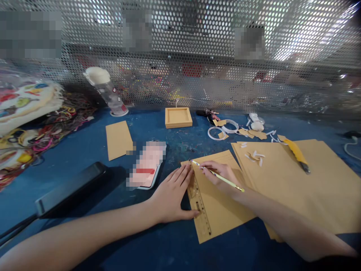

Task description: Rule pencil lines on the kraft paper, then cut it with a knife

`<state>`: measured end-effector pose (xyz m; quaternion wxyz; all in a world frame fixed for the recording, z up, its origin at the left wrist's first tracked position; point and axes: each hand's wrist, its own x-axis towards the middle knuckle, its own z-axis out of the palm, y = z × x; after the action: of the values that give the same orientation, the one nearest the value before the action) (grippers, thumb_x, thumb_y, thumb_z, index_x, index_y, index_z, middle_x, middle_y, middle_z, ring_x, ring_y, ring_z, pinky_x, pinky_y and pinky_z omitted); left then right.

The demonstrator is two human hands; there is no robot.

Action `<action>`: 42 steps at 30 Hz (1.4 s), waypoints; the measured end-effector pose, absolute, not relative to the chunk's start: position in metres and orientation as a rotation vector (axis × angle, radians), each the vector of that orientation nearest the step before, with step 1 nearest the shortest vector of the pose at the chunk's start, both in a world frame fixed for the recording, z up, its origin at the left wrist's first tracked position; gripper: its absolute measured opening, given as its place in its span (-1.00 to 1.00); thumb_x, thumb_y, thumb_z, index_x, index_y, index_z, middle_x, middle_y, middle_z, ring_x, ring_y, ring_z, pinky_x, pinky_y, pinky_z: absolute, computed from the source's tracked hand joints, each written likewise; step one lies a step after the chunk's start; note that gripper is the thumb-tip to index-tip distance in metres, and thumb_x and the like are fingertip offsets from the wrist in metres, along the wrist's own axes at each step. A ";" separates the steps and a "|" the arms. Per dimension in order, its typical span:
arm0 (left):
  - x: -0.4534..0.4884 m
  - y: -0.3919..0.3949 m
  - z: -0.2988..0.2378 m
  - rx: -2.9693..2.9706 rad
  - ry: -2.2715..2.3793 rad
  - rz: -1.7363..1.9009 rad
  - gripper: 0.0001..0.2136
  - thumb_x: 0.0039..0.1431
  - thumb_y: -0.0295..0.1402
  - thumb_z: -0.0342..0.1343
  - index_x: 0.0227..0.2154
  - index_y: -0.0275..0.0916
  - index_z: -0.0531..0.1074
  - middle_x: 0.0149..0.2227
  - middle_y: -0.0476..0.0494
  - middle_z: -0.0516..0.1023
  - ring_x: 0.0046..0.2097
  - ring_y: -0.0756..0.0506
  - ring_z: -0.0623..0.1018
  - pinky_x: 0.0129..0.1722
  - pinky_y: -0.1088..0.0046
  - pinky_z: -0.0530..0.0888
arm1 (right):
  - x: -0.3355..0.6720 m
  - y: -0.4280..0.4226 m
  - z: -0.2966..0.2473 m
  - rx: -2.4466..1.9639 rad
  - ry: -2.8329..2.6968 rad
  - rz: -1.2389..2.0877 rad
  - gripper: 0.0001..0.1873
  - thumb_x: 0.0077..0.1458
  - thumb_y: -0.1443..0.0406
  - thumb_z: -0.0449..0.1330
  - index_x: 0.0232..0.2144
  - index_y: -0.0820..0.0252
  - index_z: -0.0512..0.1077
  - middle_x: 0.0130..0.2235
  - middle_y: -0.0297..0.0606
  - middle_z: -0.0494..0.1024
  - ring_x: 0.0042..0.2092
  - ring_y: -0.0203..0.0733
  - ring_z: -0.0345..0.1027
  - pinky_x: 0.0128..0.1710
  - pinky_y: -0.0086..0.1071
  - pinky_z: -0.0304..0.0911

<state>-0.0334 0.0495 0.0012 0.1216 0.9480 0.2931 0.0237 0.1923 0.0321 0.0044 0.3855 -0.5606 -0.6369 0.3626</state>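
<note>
A clear plastic ruler [203, 216] lies lengthwise along the left side of a brown cardboard sheet [222, 212]. My left hand [176, 192] rests flat with its fingers stretched out, the fingertips on the ruler's upper part and the thumb near its middle. Pinched in my right hand [221, 175] is a pale yellow pencil [232, 184] with dark spots. Its tip touches down near the ruler's top end, by the sheet's upper left corner. My left fingers hide part of the ruler.
Larger cardboard sheets [304, 192] lie at right, bearing a yellow utility knife [296, 152] and white scraps. A phone [148, 165], black power strip [73, 188] and small cardboard piece [118, 141] lie left. Behind stand a cardboard box [178, 124], bottle [108, 94] and perforated metal screen [180, 82].
</note>
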 end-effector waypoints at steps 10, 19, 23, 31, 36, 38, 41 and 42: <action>-0.033 0.049 0.002 2.782 0.875 0.028 0.06 0.05 0.36 -0.17 0.34 -0.51 -0.09 0.37 -0.45 -0.19 0.37 -0.37 -0.10 0.31 0.10 -0.04 | 0.193 0.032 0.000 -1.449 -1.650 0.895 -0.78 0.20 0.26 0.14 -0.16 0.10 0.54 -0.13 -0.23 0.62 -0.12 -0.08 0.50 -0.09 -0.28 0.37; -0.033 0.049 0.003 2.791 0.874 0.009 0.05 0.05 0.33 -0.13 0.34 -0.52 -0.09 0.37 -0.46 -0.22 0.37 -0.38 -0.09 0.30 0.09 -0.03 | 0.191 0.030 0.004 -1.381 -1.695 0.881 -0.77 0.20 0.28 0.12 -0.16 0.12 0.55 -0.12 -0.19 0.62 -0.13 -0.08 0.51 -0.13 -0.29 0.37; -0.032 0.049 0.003 2.782 0.877 0.002 0.05 0.05 0.33 -0.12 0.34 -0.51 -0.11 0.37 -0.45 -0.22 0.37 -0.37 -0.10 0.30 0.09 -0.01 | 0.191 0.030 0.004 -1.378 -1.687 0.890 -0.76 0.21 0.29 0.11 -0.16 0.14 0.54 -0.14 -0.19 0.62 -0.16 -0.10 0.51 -0.16 -0.31 0.37; -0.031 0.049 0.005 2.771 0.879 -0.020 0.07 0.06 0.35 -0.14 0.33 -0.54 -0.11 0.38 -0.45 -0.26 0.38 -0.35 -0.14 0.32 0.10 -0.06 | 0.190 0.030 0.002 -1.383 -1.665 0.897 -0.78 0.19 0.28 0.12 -0.18 0.13 0.54 -0.15 -0.20 0.62 -0.15 -0.08 0.51 -0.12 -0.29 0.38; -0.031 0.050 0.006 2.767 0.889 -0.028 0.07 0.06 0.37 -0.18 0.34 -0.52 -0.12 0.38 -0.43 -0.26 0.38 -0.35 -0.15 0.32 0.11 -0.07 | 0.189 0.029 0.008 -1.404 -1.689 0.884 -0.76 0.20 0.30 0.10 -0.17 0.16 0.54 -0.16 -0.19 0.61 -0.15 -0.09 0.50 -0.11 -0.30 0.36; -0.031 0.050 0.005 2.769 0.888 -0.021 0.07 0.06 0.37 -0.19 0.34 -0.52 -0.11 0.38 -0.43 -0.26 0.38 -0.35 -0.16 0.32 0.11 -0.08 | 0.190 0.029 0.008 -1.422 -1.705 0.859 -0.77 0.19 0.30 0.11 -0.18 0.16 0.55 -0.17 -0.19 0.62 -0.16 -0.08 0.50 -0.14 -0.29 0.36; -0.031 0.050 0.003 2.775 0.881 -0.004 0.07 0.06 0.37 -0.21 0.33 -0.53 -0.10 0.38 -0.44 -0.25 0.38 -0.35 -0.15 0.32 0.11 -0.08 | 0.190 0.030 0.007 -1.424 -1.724 0.814 -0.78 0.18 0.29 0.12 -0.21 0.16 0.56 -0.21 -0.20 0.63 -0.18 -0.08 0.51 -0.20 -0.32 0.37; -0.032 0.049 0.003 2.779 0.879 0.001 0.07 0.07 0.37 -0.21 0.33 -0.53 -0.10 0.38 -0.44 -0.25 0.38 -0.35 -0.14 0.32 0.10 -0.08 | 0.190 0.030 0.006 -1.419 -1.727 0.808 -0.78 0.18 0.30 0.12 -0.22 0.16 0.56 -0.22 -0.20 0.63 -0.19 -0.09 0.51 -0.23 -0.34 0.37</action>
<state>-0.0316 0.0493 0.0025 0.1133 0.9473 0.2997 0.0004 0.1900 0.0302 0.0059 0.3732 -0.5539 -0.6742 0.3152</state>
